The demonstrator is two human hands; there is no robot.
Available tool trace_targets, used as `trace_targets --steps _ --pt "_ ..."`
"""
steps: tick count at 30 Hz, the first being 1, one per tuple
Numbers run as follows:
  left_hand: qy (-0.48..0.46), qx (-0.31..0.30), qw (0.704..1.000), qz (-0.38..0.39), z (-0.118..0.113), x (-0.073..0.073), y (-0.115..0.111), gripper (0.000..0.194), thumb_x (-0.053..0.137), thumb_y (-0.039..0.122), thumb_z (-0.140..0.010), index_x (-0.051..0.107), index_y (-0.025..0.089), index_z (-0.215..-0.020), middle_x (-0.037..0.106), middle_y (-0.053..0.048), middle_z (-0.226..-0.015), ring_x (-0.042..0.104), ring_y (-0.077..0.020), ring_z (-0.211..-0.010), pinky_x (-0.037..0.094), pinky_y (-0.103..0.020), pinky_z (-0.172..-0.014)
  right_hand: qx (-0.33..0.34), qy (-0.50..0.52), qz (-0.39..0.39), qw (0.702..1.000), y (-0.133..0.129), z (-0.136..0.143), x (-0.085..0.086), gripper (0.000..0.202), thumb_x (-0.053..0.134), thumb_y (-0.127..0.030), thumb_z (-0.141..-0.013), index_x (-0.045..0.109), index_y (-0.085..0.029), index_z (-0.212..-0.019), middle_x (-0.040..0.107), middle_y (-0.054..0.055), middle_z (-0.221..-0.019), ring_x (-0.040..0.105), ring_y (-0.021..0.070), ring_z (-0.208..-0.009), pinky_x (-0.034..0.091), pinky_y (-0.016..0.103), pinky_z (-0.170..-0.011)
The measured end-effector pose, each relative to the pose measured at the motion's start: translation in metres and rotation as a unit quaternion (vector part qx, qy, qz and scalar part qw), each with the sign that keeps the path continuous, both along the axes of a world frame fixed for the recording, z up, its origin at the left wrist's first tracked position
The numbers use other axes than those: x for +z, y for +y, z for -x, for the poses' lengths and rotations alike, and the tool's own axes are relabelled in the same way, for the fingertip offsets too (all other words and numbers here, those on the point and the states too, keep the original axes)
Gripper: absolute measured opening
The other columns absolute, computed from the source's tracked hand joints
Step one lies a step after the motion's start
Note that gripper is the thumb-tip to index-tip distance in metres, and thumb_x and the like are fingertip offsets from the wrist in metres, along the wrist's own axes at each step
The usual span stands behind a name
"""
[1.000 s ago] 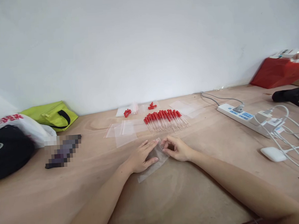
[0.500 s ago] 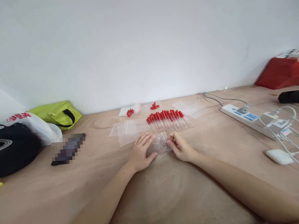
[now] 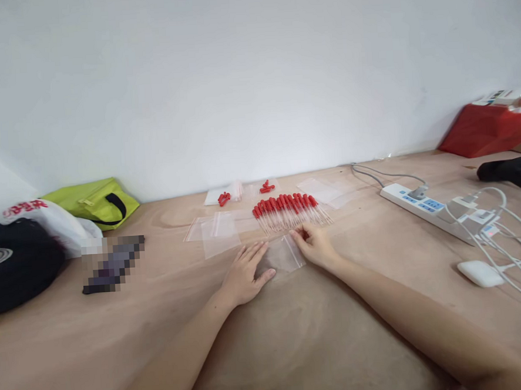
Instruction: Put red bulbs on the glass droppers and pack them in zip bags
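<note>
A clear zip bag (image 3: 282, 256) lies flat on the table between my hands, its seal strip on the right side. My left hand (image 3: 246, 273) is open, fingers stretched out, resting at the bag's left edge. With fingers and thumb pressed together, my right hand (image 3: 313, 245) grips the bag's upper right corner. Just beyond it lies a row of thin sticks with red tips (image 3: 283, 208), side by side. More flat zip bags (image 3: 221, 232) are spread beyond my left hand. Small red pieces (image 3: 224, 198) sit in two little heaps farther back, on or beside bags.
On the right are a white power strip (image 3: 420, 203) with plugs, cables and a white charger (image 3: 480, 273). A red bag (image 3: 486, 129) stands at the far right. To the left are a phone (image 3: 114, 264), a black bag (image 3: 20, 265) and a lime-green bag (image 3: 97, 202).
My right hand has moved slightly up along the bag's right edge, and the bag now lies flatter with its seal strip showing. My left hand has hardly moved. The view has shifted slightly.
</note>
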State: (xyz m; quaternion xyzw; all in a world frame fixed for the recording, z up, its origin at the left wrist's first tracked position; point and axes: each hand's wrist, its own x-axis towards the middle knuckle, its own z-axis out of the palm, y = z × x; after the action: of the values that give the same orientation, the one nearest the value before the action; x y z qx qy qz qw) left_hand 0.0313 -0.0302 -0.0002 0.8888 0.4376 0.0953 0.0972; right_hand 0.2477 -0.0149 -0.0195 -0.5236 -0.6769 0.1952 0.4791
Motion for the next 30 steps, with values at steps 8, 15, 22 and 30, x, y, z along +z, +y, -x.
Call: trace_targets --steps 8,15,22,30 --pt "0.001 -0.010 1.000 0.004 0.000 0.001 -0.003 0.056 0.036 0.050 -0.084 0.034 0.018 -0.130 0.033 -0.008 -0.137 0.026 -0.0201 -0.128 0.017 -0.043 -0.107 -0.177 -0.143 0.060 0.972 0.081 0.009 0.016 0.019 0.045 -0.017 -0.073 0.053 -0.013 -0.090 0.060 0.011 -0.090 0.056 0.0195 -0.084 0.041 0.029 -0.074" --pt "-0.012 -0.005 1.000 0.010 -0.001 0.002 -0.004 0.056 0.039 0.048 -0.083 0.036 0.018 -0.129 0.035 -0.007 -0.136 0.028 -0.0198 -0.127 0.018 -0.042 -0.107 -0.208 -0.159 0.173 0.949 0.094 0.031 0.030 0.030 0.046 -0.007 -0.069 0.047 -0.008 -0.099 0.059 0.017 -0.089 0.057 0.0249 -0.084 0.042 0.032 -0.069" --pt "-0.020 -0.002 1.000 0.006 -0.001 0.001 -0.004 0.054 0.040 0.049 -0.083 0.037 0.019 -0.128 0.037 -0.007 -0.135 0.030 -0.0199 -0.126 0.018 -0.042 -0.107 -0.151 -0.048 0.040 0.987 0.074 0.004 0.034 0.046 0.044 -0.009 -0.071 0.035 -0.009 -0.116 0.056 0.006 -0.072 0.057 0.0210 -0.075 0.043 0.033 -0.069" --pt "-0.016 -0.005 1.000 0.006 -0.003 0.001 -0.003 0.054 0.038 0.049 -0.083 0.037 0.020 -0.128 0.036 -0.006 -0.136 0.029 -0.0200 -0.127 0.017 -0.042 -0.107 -0.100 0.256 0.063 0.959 0.000 -0.028 -0.007 0.056 0.051 -0.036 -0.070 0.025 -0.022 -0.117 0.045 -0.007 -0.065 0.049 0.0096 -0.045 0.040 0.022 -0.042"
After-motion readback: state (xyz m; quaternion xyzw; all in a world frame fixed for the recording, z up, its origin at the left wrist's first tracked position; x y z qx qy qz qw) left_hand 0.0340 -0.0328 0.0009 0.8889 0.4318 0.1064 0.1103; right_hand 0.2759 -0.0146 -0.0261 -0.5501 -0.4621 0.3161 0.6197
